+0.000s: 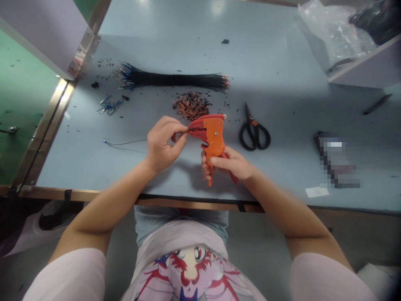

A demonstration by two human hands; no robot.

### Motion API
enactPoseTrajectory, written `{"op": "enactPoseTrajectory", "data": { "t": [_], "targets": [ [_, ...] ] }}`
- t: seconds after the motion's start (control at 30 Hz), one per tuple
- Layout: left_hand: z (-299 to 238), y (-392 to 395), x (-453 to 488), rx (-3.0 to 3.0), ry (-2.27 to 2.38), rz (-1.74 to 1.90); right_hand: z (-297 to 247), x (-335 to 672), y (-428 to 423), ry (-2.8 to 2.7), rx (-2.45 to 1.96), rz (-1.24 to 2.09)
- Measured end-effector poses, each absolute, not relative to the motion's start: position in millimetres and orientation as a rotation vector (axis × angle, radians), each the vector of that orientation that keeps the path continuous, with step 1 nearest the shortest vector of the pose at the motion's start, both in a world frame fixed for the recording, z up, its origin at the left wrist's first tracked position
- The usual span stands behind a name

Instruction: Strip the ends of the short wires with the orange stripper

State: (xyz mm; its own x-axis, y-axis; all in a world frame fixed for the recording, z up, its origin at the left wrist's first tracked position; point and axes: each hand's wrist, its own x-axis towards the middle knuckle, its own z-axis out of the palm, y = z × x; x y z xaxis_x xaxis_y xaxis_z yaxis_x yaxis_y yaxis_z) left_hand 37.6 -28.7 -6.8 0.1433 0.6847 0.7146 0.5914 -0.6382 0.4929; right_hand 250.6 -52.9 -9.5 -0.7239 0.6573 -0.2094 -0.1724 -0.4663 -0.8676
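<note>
Steel edging runs down the left side of the pale blue table (282,62). Just inside it lies a small scatter of blue-tipped terminals (108,105). Beyond them a long bundle of black wires (172,79) stretches across the top.

Nearer the person, a thin wire (125,143) with a blue end lies on the table and runs up to the left hand (163,144). That hand's thumb and forefinger are pinched shut at the mouth of the orange wire stripper (210,136). They seem to hold the far end of that wire, though the strand is too fine to see there. Behind the stripper sits a heap of coppery offcuts (191,105).

The right hand (232,163) is wrapped closed around the stripper's handles, just above the table's near edge. Black scissors (254,133) lie idle just to the right. Further right are a blurred dark object (340,165) and a white slip (317,192), and a clear plastic bag (338,33) sits at the back.

As I read it, the step in hand is feeding a wire end into the jaws for stripping. A clean squeeze calls for the left pinch to hold the strand steady and straight while the right hand closes the handles.
</note>
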Motion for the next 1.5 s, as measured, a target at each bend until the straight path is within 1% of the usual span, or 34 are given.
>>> {"op": "enactPoseTrajectory", "data": {
  "t": [0.23,0.5,0.87,1.03,1.27,1.4,1.5],
  "targets": [
    [-6,-29,39,2.289,1.270,1.566,-9,248,-54,-1.264,-0.679,2.195],
    [-5,-33,38,2.343,1.327,1.483,-9,246,-55,-1.302,-0.660,2.186],
    [-2,-36,39,2.345,1.290,1.526,-8,241,-61,-1.200,-0.593,2.238],
    [-6,-33,40,2.323,1.329,1.508,-11,238,-62,-1.062,-0.665,2.240],
    [-16,-24,37,2.255,1.349,1.500,-12,245,-50,-0.820,-0.591,2.344],
    [-15,-20,33,2.149,1.407,1.572,-8,256,-40,-0.705,-0.548,2.348],
    [-13,-20,32,2.177,1.371,1.617,-8,258,-39,-0.699,-0.570,2.353]
  ]
}}
